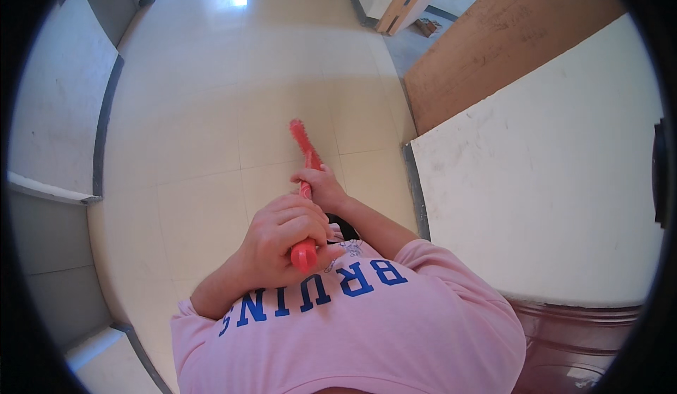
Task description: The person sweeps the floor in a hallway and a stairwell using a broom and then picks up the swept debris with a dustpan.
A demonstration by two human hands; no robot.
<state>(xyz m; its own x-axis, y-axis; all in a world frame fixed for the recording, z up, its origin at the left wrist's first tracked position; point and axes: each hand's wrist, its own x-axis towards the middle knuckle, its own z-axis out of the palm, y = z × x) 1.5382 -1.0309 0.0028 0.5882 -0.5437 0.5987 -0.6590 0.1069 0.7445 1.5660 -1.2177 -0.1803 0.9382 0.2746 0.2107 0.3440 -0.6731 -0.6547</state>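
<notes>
Both of my hands are on the red handle (305,190) of what looks like a broom, seen almost end-on. My left hand (285,230) wraps the handle close to my chest, and the rounded handle end (304,256) sticks out of the fist towards me. Farther down the handle, my right hand (323,188) is closed around it. Beyond that hand shows the red bristled head (301,136), over the tiled floor (201,129). Whether the bristles touch the tiles cannot be told. My right hand partly covers the head's near end.
A brown door (508,39) stands at the upper right, beside a doorway with brick pieces (427,26) on the floor within. White walls (529,182) with dark skirting run along both sides. A dark red glossy door (571,346) is at the lower right.
</notes>
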